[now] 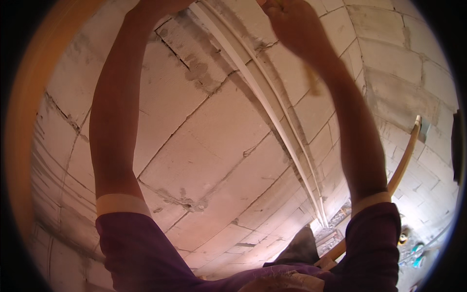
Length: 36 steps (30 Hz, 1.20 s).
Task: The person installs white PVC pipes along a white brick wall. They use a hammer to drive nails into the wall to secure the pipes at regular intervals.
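Observation:
Both my arms are raised against a wall of pale blocks (209,141). My left hand (163,7) is at the top edge, next to the upper end of a long white strip (248,78); its fingers are cut off by the picture's edge. Beside that strip runs a thinner pale strip (284,100), both set along the wall. My right hand (294,24) is closed, to the right of the strips. A blurred yellow handle (312,82) shows below it, and a bit of yellow at its fingers; the tool's head is out of sight.
An orange-brown upright edge (26,146) bends along the far left. To the right, a long wooden pole (406,158) leans near the adjoining block wall (396,63). Rubble (331,233) and a teal object (417,260) lie low at the right.

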Available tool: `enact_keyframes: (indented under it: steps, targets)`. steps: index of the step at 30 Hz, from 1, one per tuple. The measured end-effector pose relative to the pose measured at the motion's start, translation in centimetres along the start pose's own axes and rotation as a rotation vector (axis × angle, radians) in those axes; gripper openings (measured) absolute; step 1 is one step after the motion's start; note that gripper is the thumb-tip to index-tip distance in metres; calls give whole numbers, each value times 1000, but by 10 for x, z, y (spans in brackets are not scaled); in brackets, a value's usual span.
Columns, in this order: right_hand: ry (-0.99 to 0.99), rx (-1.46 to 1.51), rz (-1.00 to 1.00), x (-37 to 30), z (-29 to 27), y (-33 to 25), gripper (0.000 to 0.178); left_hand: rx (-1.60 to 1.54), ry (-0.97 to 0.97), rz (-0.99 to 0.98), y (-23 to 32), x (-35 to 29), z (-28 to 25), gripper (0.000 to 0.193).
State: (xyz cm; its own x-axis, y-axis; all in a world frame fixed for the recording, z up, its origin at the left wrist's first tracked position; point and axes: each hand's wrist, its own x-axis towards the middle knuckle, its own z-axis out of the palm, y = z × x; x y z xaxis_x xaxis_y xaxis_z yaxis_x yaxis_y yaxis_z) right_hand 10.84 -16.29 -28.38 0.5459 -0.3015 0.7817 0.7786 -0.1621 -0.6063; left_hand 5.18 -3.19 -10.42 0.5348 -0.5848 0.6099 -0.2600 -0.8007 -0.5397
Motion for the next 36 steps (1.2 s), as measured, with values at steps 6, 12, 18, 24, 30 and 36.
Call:
enact_keyframes:
  steps: [6,12,18,24,30,36]
  targets:
    - [11,244,199,-8,-20,-42,47,269,-16,159,-19,4,-14,19]
    - [-316,643,278,29,-84,-13,46,275,-48,81,-3,17,-2,21]
    - [-62,253,223,15,-14,-8,44,187,-86,37,-10,13,1,21]
    - [-291,-24,9,23,-11,24,29,204,-109,5,-4,31,4,26]
    - [-104,399,404,-20,-35,9,38,475,-270,-74,17,32,-5,35]
    - [45,440,484,-45,-117,33,36,13,102,-117,6,-14,-38,12]
